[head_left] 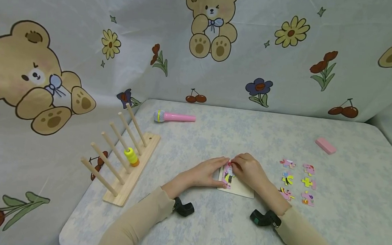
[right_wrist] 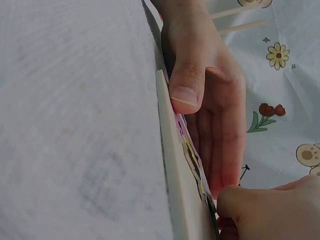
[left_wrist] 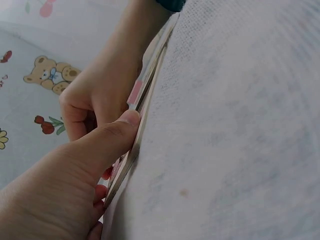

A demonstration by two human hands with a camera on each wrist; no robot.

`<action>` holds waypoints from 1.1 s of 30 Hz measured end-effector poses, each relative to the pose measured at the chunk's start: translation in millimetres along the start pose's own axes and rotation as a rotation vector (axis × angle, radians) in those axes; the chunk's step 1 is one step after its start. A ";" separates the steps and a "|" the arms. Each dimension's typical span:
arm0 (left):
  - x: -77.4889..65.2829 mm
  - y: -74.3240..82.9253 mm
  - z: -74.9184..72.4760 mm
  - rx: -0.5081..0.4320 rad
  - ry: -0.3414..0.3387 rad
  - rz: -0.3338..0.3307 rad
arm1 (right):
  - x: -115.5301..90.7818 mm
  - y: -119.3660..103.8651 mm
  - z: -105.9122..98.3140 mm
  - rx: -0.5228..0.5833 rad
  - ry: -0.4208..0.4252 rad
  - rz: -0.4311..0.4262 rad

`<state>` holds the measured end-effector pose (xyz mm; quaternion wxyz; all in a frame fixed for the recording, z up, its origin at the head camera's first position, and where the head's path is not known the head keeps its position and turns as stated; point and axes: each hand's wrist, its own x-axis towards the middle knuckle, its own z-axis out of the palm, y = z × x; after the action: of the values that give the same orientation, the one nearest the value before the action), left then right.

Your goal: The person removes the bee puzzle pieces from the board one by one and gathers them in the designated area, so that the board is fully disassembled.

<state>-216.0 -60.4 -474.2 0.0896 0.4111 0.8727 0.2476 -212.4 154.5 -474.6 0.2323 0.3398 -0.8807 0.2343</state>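
A small wooden puzzle board (head_left: pixel 242 189) lies on the table in front of the person. Colourful pink and yellow puzzle pieces (head_left: pixel 227 176) fill its left side, while bare wood shows at the right. My left hand (head_left: pixel 203 173) grips the board's left side, its thumb at the near corner and its fingers at the far end. The left wrist view shows that thumb (left_wrist: pixel 131 118) on the board's edge. At the far end of the board, my right hand (head_left: pixel 250 171) pinches a puzzle piece with curled fingers; those fingers mostly hide the piece.
Several loose puzzle pieces (head_left: pixel 308 182) lie in two columns to the right. A pink block (head_left: pixel 325 146) is farther back. At left stands a wooden peg rack (head_left: pixel 144 155) with yellow and orange rings (head_left: pixel 131 156) on one peg. A pink toy microphone (head_left: pixel 176 117) lies near the back edge.
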 end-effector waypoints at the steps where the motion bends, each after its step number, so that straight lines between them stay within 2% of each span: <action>1: 0.0 0.0 0.0 0.000 0.001 0.000 | 0.0 0.3 -0.1 0.004 -0.001 0.002; 13: 0.3 0.0 0.5 -0.014 -0.001 -0.007 | -1.4 2.4 -2.7 0.105 -0.054 0.078; 16: 0.4 -0.2 0.7 -0.012 -0.002 -0.013 | -1.1 2.0 -2.2 0.093 -0.049 0.066; 24: 0.5 -0.5 1.1 -0.008 -0.002 -0.010 | -0.2 -2.8 -2.2 -0.027 -0.040 0.008; 33: 0.8 -0.5 2.1 0.000 0.006 -0.004 | -0.7 -3.0 0.0 -0.038 0.013 -0.031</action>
<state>-216.1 -59.4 -476.2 0.0875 0.4087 0.8738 0.2488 -209.8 152.9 -474.3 0.2479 0.3475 -0.8781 0.2162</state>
